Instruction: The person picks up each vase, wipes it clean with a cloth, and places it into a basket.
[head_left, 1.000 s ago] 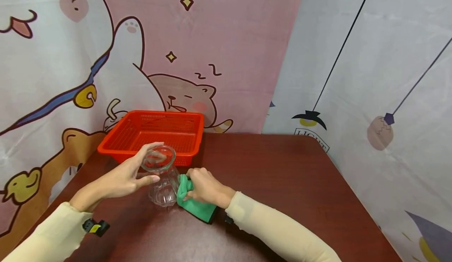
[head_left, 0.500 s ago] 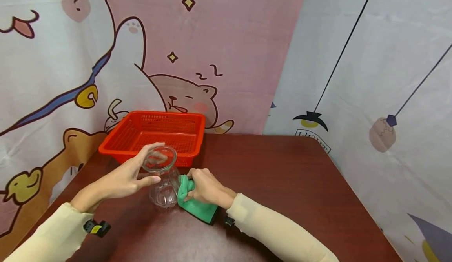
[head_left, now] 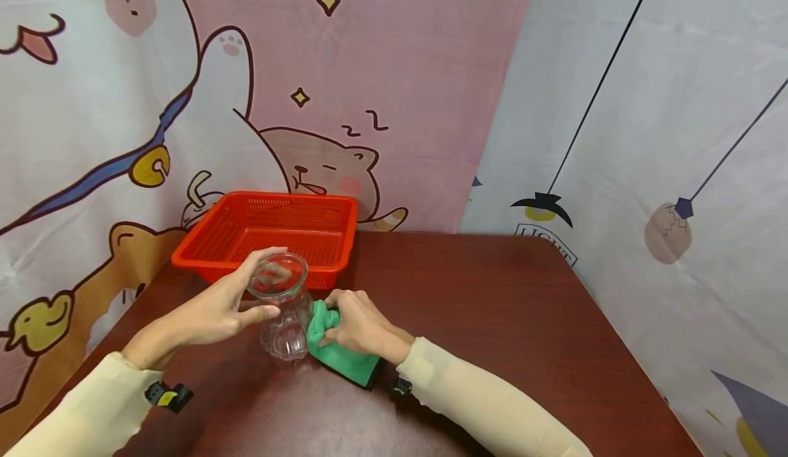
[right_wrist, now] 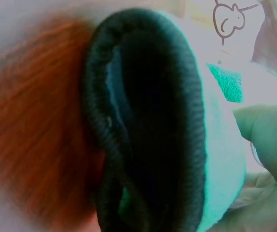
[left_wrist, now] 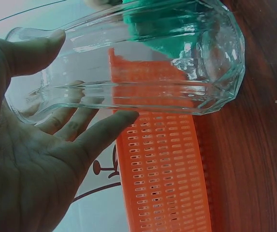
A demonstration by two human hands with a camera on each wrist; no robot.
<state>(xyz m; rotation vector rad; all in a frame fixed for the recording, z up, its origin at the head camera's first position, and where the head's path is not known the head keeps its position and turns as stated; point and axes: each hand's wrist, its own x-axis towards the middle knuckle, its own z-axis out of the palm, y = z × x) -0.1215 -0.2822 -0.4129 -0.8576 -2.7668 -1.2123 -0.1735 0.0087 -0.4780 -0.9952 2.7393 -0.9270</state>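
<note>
My left hand (head_left: 212, 313) grips the glass jar (head_left: 284, 313) on the table (head_left: 492, 320), basket (head_left: 271, 234) at twelve o'clock, while my right hand (head_left: 357, 323) pinches the green cloth (head_left: 338, 354) against its side, mid-wipe; turning the jar probably comes next.

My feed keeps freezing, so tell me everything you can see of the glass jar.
The jar is clear, colourless glass with a ribbed, faceted body, a narrower neck and a flared open mouth; no lid shows. It looks empty. It stands on the table, tilted a little, in front of the basket. The left hand holds it near the rim, thumb on one side, fingers on the other. The right hand presses a green cloth against its right side.
</note>
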